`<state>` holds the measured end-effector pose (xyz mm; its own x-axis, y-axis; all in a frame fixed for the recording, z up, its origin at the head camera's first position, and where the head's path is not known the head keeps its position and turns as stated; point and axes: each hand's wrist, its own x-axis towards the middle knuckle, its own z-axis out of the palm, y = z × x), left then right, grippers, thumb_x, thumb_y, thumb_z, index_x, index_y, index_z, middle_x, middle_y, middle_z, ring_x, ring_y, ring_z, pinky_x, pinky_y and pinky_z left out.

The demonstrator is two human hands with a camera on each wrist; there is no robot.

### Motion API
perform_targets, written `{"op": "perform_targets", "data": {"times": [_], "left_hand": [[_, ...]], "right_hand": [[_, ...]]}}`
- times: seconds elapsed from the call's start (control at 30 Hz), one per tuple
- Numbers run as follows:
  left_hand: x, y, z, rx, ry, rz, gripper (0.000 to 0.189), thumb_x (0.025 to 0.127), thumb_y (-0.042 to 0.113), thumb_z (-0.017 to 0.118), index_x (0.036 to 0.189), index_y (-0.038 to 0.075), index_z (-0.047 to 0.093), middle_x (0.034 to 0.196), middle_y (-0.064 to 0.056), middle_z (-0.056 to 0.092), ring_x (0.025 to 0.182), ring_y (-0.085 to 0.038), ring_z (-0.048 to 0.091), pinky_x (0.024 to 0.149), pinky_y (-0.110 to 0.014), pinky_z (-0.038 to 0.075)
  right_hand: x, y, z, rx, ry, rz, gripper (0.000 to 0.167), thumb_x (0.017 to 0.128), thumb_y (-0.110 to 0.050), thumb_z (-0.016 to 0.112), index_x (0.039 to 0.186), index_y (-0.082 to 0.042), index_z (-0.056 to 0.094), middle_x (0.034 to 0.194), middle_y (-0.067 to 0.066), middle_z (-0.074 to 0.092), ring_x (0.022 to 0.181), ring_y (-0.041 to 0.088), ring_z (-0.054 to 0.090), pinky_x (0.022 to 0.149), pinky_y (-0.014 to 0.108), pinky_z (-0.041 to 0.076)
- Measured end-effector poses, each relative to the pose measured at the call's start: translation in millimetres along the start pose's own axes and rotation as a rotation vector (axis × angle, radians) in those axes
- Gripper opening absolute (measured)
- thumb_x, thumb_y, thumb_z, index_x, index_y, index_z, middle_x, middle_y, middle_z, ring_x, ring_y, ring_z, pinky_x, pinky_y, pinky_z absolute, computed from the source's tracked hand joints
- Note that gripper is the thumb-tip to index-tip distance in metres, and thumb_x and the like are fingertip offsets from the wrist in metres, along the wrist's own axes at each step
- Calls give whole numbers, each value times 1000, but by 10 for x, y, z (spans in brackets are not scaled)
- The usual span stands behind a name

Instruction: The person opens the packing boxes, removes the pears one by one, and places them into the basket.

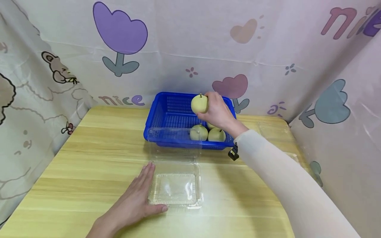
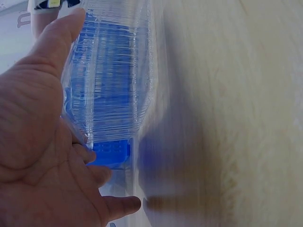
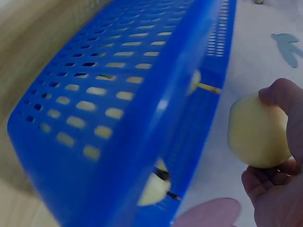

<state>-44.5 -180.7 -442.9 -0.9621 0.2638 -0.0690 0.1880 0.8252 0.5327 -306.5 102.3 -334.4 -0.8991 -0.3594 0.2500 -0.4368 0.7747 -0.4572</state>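
Observation:
My right hand grips a round, pale yellow pear with a short dark stem, held up over the blue basket. Beneath it, several more pears lie in the basket's front right part, one partly hidden behind the hand. A clear plastic clamshell box stands on the table in front, its lid folded back against the basket's near side. Along the box's left side rest the straight fingers of my left hand, the thumb at its front edge. From the right wrist, the pear shows between thumb and fingers.
The wooden table carries everything. More clear plastic packaging lies at its right back edge. A patterned curtain hangs close behind the basket and along both sides.

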Motion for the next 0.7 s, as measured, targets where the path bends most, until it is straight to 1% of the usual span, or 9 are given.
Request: {"op": "perform_targets", "data": {"times": [0.1, 0.2, 0.3, 0.37, 0.43, 0.53, 0.63, 0.7], "left_hand": [[-5, -5, 1, 1, 1, 2, 136, 79, 74, 77, 169, 5, 3, 177, -18, 1, 163, -41, 9, 127, -65, 20], [-5, -10, -2, 3, 2, 4, 136, 79, 74, 77, 170, 6, 2, 177, -17, 1, 163, -41, 9, 127, -66, 20], [0, -11, -2, 8, 4, 4, 136, 79, 75, 77, 170, 7, 2, 178, -17, 0, 163, -40, 9, 127, -65, 21], [2, -10, -5, 10, 0, 2, 136, 79, 75, 77, 170, 7, 1, 178, -16, 0, 163, -40, 8, 128, -65, 20], [4, -12, -9, 16, 4, 5, 136, 79, 75, 76, 170, 7, 2, 178, -17, 0, 163, -40, 9, 127, -65, 21], [1, -15, -12, 14, 4, 4, 136, 79, 75, 76, 170, 6, 2, 177, -17, 1, 163, -40, 9, 127, -65, 21], [-5, -23, -6, 9, 2, 2, 136, 80, 73, 78, 170, 6, 2, 178, -17, 0, 163, -40, 8, 127, -65, 21], [-10, -29, 6, 11, 3, 4, 135, 80, 73, 78, 170, 6, 2, 178, -17, 0, 163, -40, 9, 127, -65, 22]], "right_hand": [[94, 18, 114, -12, -42, 17, 72, 87, -35, 83, 139, 0, 48, 128, 18, 55, 105, 31, 54, 83, 48, 57], [172, 41, 198, -57, -79, 13, 75, 88, -38, 82, 141, 1, 47, 129, 17, 56, 107, 31, 55, 88, 48, 57], [229, 67, 241, -143, -103, -9, 78, 87, -45, 81, 141, 1, 49, 128, 16, 57, 109, 31, 55, 96, 48, 54], [260, 86, 260, -195, -108, -27, 78, 86, -49, 81, 138, 1, 51, 124, 15, 58, 107, 32, 55, 99, 49, 52], [286, 101, 278, -231, -116, -41, 76, 85, -51, 81, 134, 0, 53, 119, 14, 59, 104, 32, 56, 99, 50, 50], [311, 114, 315, -243, -141, -43, 73, 84, -52, 81, 129, -1, 54, 113, 13, 59, 102, 32, 56, 94, 50, 51], [324, 120, 363, -241, -178, -20, 72, 85, -51, 81, 130, -1, 54, 112, 13, 61, 102, 32, 57, 92, 49, 52], [330, 125, 399, -230, -205, 12, 75, 87, -51, 81, 135, 0, 53, 116, 15, 63, 103, 32, 59, 91, 49, 54]]}}
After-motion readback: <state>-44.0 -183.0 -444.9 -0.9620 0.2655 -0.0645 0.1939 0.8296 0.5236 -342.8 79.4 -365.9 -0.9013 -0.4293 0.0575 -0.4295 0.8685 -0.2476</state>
